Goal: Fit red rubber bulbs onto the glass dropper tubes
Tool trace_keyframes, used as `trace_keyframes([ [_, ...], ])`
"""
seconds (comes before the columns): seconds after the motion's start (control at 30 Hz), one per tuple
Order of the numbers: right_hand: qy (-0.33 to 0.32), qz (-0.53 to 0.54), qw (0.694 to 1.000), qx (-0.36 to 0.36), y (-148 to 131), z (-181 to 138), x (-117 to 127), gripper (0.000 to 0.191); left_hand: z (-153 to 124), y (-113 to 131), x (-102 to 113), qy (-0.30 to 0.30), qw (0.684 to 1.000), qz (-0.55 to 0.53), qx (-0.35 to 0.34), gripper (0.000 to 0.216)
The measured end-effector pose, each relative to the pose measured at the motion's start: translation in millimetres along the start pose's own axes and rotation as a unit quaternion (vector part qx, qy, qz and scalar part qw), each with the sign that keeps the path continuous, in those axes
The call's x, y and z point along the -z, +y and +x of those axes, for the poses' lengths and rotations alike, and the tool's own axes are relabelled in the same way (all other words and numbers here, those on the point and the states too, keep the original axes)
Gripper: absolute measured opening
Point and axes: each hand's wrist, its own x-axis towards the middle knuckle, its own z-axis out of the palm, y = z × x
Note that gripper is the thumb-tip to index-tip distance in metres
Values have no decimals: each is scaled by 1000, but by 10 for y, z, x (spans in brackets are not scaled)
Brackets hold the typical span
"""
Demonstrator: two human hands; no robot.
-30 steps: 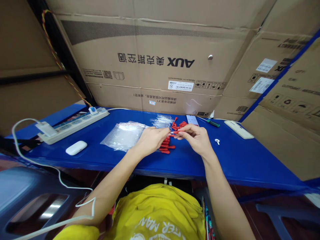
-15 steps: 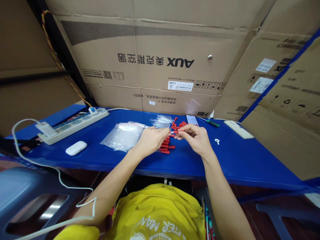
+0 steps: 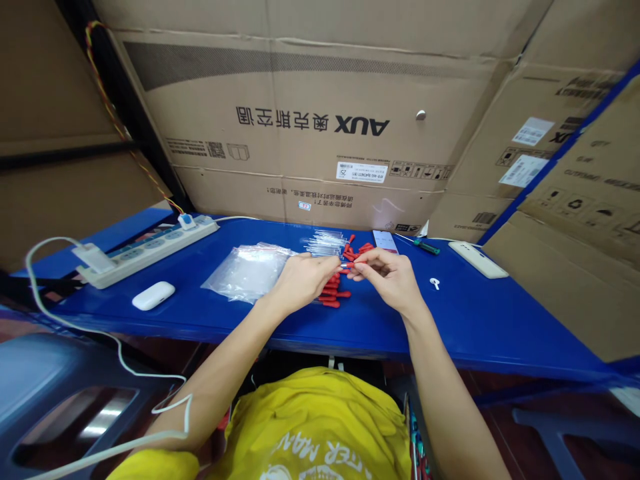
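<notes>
My left hand and my right hand meet over the middle of the blue table. Both pinch one small red rubber bulb between their fingertips; a thin clear tube seems to run into it from the left hand. Below the hands lies a pile of red bulbs, and more red bulbs lie just behind. A bundle of thin clear tubes rests behind my left hand.
Clear plastic bags lie left of the hands. Further left are a white earbud case and a white power strip. To the right lie a small white piece, a green screwdriver and a white remote. Cardboard boxes wall the back.
Almost nothing: both hands stay pinched together over the pile, with the right fingers shifting slightly at the red bulb.
</notes>
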Motion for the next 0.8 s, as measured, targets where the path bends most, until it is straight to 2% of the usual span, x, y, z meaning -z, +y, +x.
trace_keyframes([
  [0.8,-2,-6,1000,-9,27,4,-37,30,6,2,1,5,1000,-6,1,42],
])
